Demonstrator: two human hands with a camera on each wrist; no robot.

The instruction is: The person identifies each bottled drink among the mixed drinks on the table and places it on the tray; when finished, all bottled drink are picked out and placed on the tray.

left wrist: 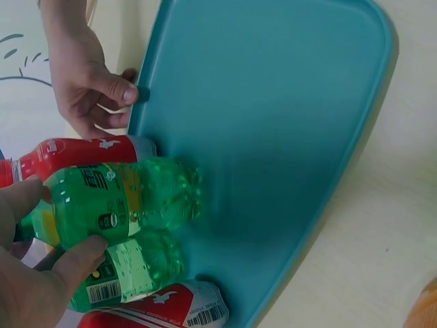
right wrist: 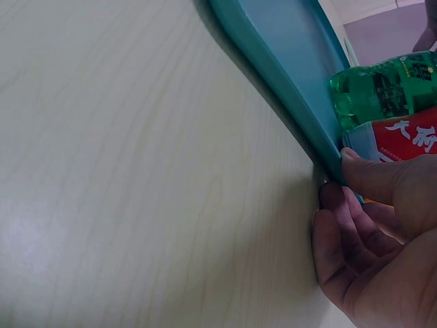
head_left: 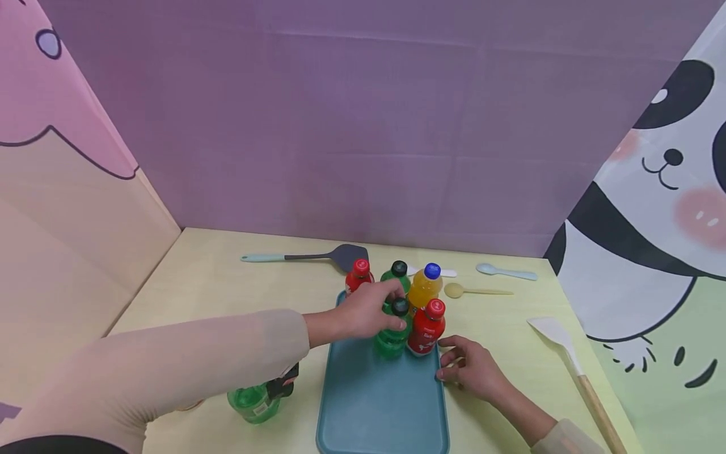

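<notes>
A teal tray point(head_left: 380, 410) lies on the pale table. Several bottles stand at its far end. My left hand point(head_left: 381, 310) grips the front green bottle point(head_left: 391, 340) with a black cap, fingers and thumb round its upper body. The left wrist view shows that green bottle point(left wrist: 123, 201) in my left hand point(left wrist: 48, 280), base on the tray point(left wrist: 273, 102). A red bottle point(head_left: 426, 328) stands right beside it. My right hand point(head_left: 454, 367) holds the tray's right rim, thumb on top, fingers curled at the edge. The right wrist view shows that thumb point(right wrist: 382, 181) on the rim point(right wrist: 287, 75).
Behind stand a second red bottle point(head_left: 358, 275), a second green bottle point(head_left: 399, 272) and an orange bottle point(head_left: 426, 285). Another green bottle point(head_left: 254, 402) sits off the tray, left. A grey spatula point(head_left: 317, 256), blue spoon point(head_left: 505, 272), yellow spoon point(head_left: 476, 291) and white spatula point(head_left: 570, 359) lie around.
</notes>
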